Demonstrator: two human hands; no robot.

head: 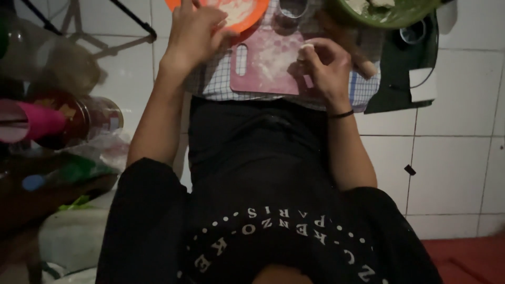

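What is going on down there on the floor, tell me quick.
A person in a black shirt sits over a pink cutting board laid on a checked cloth on white floor tiles. The left hand reaches into an orange plate holding something pale. The right hand pinches a small white lump above the board. A wooden rolling pin lies beside it, and a green bowl sits beyond.
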